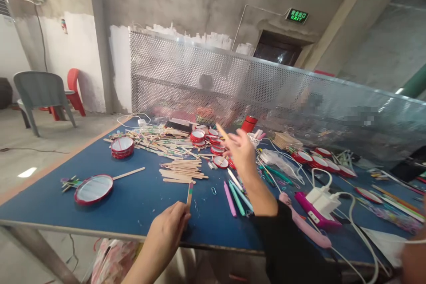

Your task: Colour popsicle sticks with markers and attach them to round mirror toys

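Note:
My left hand (169,226) is closed at the table's front edge, pinching an upright wooden craft stick (190,193) with green and dark coloured bands near its top. My right hand (241,151) is raised over the middle of the table, with a slim tan stick (222,131) between its fingers; its exact kind is unclear. Below it lie several capped pens, among them a purple pen (229,199) and a green pen (237,197). Loose plain craft sticks (183,171) are spread just beyond my left hand. A red-rimmed hand drum (94,189) with a wooden handle lies to the left.
Stacked red drums (122,147) stand at the left, more drums (199,136) behind. A heap of sticks (156,140) covers the back. On the right are a magenta power strip (316,211) with white cables, and a pink hot-glue gun (309,228). A perforated metal screen (186,71) borders the table.

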The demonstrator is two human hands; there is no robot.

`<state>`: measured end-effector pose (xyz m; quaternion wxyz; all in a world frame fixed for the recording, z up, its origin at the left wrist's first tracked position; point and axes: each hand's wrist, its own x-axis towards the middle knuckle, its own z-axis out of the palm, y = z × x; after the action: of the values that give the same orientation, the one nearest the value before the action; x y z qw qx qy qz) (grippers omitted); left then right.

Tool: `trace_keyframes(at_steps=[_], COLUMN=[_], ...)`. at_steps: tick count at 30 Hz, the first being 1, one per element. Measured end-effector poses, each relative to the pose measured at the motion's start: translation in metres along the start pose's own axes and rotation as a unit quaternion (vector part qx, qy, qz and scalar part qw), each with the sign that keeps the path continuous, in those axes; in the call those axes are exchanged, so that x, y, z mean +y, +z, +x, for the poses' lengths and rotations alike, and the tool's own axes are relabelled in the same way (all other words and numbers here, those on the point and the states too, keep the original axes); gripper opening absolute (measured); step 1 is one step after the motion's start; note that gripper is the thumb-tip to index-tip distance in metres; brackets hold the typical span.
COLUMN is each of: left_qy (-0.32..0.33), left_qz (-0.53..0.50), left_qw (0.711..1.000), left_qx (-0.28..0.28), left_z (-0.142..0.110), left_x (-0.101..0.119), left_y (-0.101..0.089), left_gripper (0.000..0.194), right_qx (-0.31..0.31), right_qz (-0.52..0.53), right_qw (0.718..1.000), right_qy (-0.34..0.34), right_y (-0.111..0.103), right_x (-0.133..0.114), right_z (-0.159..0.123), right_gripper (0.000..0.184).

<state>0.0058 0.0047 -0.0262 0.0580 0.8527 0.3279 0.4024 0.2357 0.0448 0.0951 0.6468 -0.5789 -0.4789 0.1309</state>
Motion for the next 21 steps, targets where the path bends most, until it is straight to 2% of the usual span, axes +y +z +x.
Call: trace_keyframes(at_steps=[2,3,5,7,10,12,15,21], left_qy=[0.003,0.005,0.009,0.015,0.026,0.030,0.031,0.029], left_qz=[-0.002,-0.004,-0.007,-0.008,-0.005,-0.004,-0.005,-0.004], left_qw=[1.000,1.000,1.000,1.000,0.999,0.999,0.999,0.998], left_qx=[0.006,0.007,0.011,0.020,0.036,0.039,0.040,0.050], left_z=[0.000,0.000,0.000,0.000,0.000,0.000,0.001,-0.001], left_x=[0.001,0.001,0.001,0.000,-0.001,0.000,0.001,-0.003], left_y=[0.000,0.000,0.001,0.002,0.004,0.004,0.002,0.007], left_gripper=[0.029,0.029,0.029,0.029,0.029,0.029,0.029,0.030], right_qx=[0.057,0.077,0.054,0.012,-0.042,-0.051,-0.047,0.017], right_qz=[0.003,-0.002,-0.035,-0.076,-0.109,-0.119,-0.151,-0.225], right_qw=[0.998,0.995,0.991,0.983,0.965,0.958,0.957,0.948], right_qy=[-0.029,-0.059,-0.119,-0.165,-0.233,-0.255,-0.242,-0.226], right_y=[0.000,0.000,-0.001,-0.004,-0.013,-0.023,-0.042,-0.078], right_x=[-0.006,-0.007,-0.002,0.012,0.038,0.052,0.062,0.068], right_z=[0.013,0.007,-0.027,-0.075,-0.137,-0.160,-0.168,-0.149], right_gripper=[0.059,0.053,0.036,0.024,0.024,0.028,0.027,0.024])
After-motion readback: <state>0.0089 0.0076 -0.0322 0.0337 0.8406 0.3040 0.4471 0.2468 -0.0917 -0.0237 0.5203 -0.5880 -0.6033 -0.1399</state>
